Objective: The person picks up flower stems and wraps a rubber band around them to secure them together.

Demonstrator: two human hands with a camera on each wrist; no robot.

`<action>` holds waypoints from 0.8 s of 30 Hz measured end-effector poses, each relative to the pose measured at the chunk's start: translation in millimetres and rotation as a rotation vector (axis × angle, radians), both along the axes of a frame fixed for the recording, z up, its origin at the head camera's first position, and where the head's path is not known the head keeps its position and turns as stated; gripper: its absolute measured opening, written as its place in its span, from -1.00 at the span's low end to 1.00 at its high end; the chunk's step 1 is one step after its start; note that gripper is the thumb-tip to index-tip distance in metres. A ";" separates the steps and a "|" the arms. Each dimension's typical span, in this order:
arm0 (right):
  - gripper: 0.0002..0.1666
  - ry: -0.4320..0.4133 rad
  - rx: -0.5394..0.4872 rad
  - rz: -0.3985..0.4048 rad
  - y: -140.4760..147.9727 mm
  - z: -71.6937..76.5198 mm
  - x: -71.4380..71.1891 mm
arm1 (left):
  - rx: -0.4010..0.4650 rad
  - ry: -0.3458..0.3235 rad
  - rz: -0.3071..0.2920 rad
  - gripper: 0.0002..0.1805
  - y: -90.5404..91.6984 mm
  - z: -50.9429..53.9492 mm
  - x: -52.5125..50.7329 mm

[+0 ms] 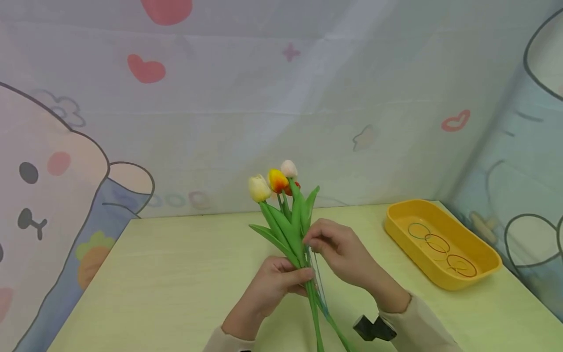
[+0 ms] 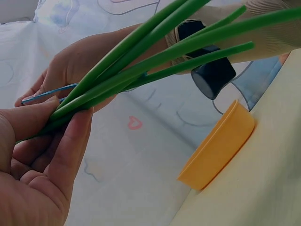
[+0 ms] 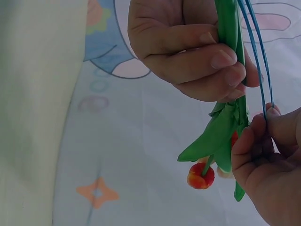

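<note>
A bunch of artificial tulips (image 1: 288, 225) with white, pale yellow, orange and red heads stands upright over the table. My left hand (image 1: 281, 286) grips its green stems (image 2: 127, 66) between thumb and fingers. Beside the leaves, my right hand (image 1: 343, 249) pinches a blue rubber band (image 3: 260, 61) between thumb and fingertips. The band is stretched in two strands and runs down to the lower stems, where it loops around at least one of them. An orange-red tulip head (image 3: 201, 176) hangs below the left hand in the right wrist view.
A yellow tray (image 1: 440, 244) with several coloured rubber bands (image 1: 462, 265) stands on the right of the pale table (image 1: 176, 274). Behind the table hangs a cloth (image 1: 228, 122) printed with cartoon figures. A black wrist device (image 1: 375, 328) sits at the right sleeve.
</note>
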State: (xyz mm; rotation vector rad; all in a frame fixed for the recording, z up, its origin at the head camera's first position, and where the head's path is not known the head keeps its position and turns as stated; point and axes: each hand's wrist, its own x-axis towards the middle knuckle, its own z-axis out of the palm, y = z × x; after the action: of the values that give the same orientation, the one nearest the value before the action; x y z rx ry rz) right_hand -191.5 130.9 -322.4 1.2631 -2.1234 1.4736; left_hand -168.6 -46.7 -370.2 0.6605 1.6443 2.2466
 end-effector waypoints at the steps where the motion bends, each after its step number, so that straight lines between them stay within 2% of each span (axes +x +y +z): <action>1: -0.85 -0.012 -0.005 -0.015 -0.6 0.1 -0.2 | -0.003 -0.003 -0.003 -0.42 0.1 -0.9 0.7; 10: -0.88 -0.135 -0.081 -0.204 5.4 1.9 -2.9 | -0.039 -0.013 -0.053 -0.43 1.8 -3.1 2.2; 15: -0.89 -0.193 -0.122 -0.236 9.0 3.4 -6.7 | -0.079 -0.016 -0.052 -0.51 -4.4 -0.6 1.8; 17: -0.87 -0.213 -0.109 -0.223 9.9 4.1 -7.6 | -0.092 -0.020 -0.061 -0.54 -6.2 0.1 1.4; 20: -0.83 -0.256 -0.084 -0.159 11.1 4.8 -7.2 | -0.102 -0.032 -0.074 -0.54 -9.6 0.8 0.8; 24: -0.81 -0.334 -0.106 0.013 14.1 4.5 -6.7 | -0.067 -0.035 -0.087 -0.56 -16.5 0.7 -1.2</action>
State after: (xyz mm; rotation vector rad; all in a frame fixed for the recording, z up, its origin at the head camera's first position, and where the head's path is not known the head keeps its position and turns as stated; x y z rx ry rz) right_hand -198.2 145.0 -317.9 1.0551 -2.2001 1.8876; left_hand -169.8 -63.2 -369.6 0.6587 1.6337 2.1213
